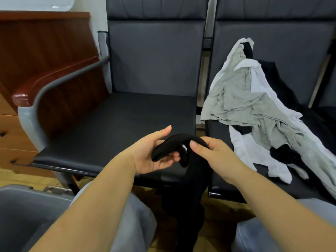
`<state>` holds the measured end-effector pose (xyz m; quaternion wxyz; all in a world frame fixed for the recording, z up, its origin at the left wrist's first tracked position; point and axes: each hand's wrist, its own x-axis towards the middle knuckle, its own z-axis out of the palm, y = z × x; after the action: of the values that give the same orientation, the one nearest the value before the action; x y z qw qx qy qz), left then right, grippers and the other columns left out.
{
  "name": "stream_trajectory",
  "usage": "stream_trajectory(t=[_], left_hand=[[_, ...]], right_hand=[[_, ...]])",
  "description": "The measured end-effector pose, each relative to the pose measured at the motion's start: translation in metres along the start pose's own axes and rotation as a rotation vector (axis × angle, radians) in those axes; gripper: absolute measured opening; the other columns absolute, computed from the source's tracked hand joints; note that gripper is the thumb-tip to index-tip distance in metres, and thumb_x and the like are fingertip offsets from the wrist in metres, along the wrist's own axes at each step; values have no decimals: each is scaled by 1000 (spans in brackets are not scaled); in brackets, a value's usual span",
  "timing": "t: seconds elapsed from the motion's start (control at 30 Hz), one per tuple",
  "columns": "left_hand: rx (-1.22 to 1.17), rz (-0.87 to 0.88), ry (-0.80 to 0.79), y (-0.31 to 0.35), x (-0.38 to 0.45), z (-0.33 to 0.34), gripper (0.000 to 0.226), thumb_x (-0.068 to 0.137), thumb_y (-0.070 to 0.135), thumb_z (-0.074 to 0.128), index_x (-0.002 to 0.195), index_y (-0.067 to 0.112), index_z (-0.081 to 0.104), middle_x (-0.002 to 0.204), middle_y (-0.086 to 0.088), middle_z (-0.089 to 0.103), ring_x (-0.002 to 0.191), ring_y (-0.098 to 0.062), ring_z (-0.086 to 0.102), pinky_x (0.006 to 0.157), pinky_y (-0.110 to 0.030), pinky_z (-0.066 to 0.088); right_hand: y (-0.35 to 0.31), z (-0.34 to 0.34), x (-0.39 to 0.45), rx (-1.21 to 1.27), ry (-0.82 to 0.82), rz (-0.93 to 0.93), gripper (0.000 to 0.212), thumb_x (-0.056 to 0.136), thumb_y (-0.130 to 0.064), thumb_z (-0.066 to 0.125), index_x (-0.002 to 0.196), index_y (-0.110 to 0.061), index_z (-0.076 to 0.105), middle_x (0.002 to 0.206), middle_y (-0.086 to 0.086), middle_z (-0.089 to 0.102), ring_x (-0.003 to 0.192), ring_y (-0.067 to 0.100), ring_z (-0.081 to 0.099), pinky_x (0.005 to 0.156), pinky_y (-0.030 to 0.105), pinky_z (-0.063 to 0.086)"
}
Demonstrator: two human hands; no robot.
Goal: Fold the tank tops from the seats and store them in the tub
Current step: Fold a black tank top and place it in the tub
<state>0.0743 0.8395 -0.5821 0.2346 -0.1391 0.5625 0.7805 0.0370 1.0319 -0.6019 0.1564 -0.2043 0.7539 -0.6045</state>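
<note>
A black tank top (183,193) hangs from both my hands in front of the left seat (118,124), its lower part dropping between my knees. My left hand (154,153) holds one bunched end, fingers curled under it. My right hand (209,153) pinches the fabric near a small white label, thumb on top. On the right seat (218,191) lies a pile of tank tops (254,110) in grey, white and black, partly draped up the backrest. The grey tub (23,211) stands at the bottom left, beside my left knee.
A wooden armrest (54,77) on a grey metal frame borders the left seat. Behind it stands a wooden cabinet with drawers (11,128). The floor is wood. My grey-trousered knees fill the bottom of the view.
</note>
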Motion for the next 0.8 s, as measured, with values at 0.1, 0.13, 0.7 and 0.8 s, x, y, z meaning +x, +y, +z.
stream_trajectory(t=[0.1, 0.13, 0.7, 0.8], left_hand=[[172, -79, 30, -4, 5, 1, 59, 74, 70, 53, 71, 12, 68, 63, -6, 58, 58, -16, 59, 57, -22, 49], [209, -101, 31, -6, 6, 1, 61, 73, 74, 50, 67, 14, 66, 60, -4, 55, 56, -15, 56, 56, -22, 46], [-88, 348, 237, -3, 16, -5, 21, 96, 22, 56, 104, 5, 66, 102, -8, 73, 99, -19, 69, 87, -32, 52], [-78, 380, 224, -2, 14, -6, 25, 97, 26, 54, 104, 4, 63, 105, -11, 72, 98, -22, 69, 80, -33, 55]], right_hand=[[-4, 1, 0, 161, 35, 45, 31, 81, -47, 58, 87, -21, 75, 93, 4, 74, 91, 20, 70, 83, 35, 54], [-5, 1, 1, 215, 61, 77, 28, 86, -42, 57, 86, -21, 75, 93, 3, 75, 89, 17, 71, 80, 32, 54], [-6, -17, 5, 641, -14, 225, 35, 89, -24, 56, 118, -5, 65, 118, 12, 68, 111, 26, 64, 95, 39, 49], [-8, -20, 6, 732, -44, 208, 48, 83, -23, 60, 126, -1, 59, 122, 14, 66, 113, 27, 63, 95, 40, 50]])
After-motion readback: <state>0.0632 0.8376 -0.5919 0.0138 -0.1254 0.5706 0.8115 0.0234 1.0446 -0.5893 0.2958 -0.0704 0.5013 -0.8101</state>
